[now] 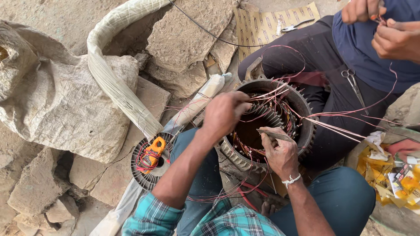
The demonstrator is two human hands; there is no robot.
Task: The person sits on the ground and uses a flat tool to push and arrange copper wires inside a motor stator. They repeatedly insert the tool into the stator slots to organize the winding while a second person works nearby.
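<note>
A round motor stator (pixel 306 114) with copper windings and loose red wires sits between my knees. My left hand (pixel 225 114) reaches into its left side, fingers curled over the windings and wires. Over the near rim, my right hand (pixel 280 150) grips a flat metal tool (pixel 274 135) that points left. A second person sits opposite in dark clothes. Their hands (pixel 380 26) at the top right hold thin red wires that run down to the stator.
An orange clamp meter (pixel 153 153) lies on a round fan cover (pixel 142 177) at my left knee. Scissors (pixel 353 83) rest on the other person's lap. A woven sack (pixel 61 100), broken stone slabs and yellow packets (pixel 389 175) surround us.
</note>
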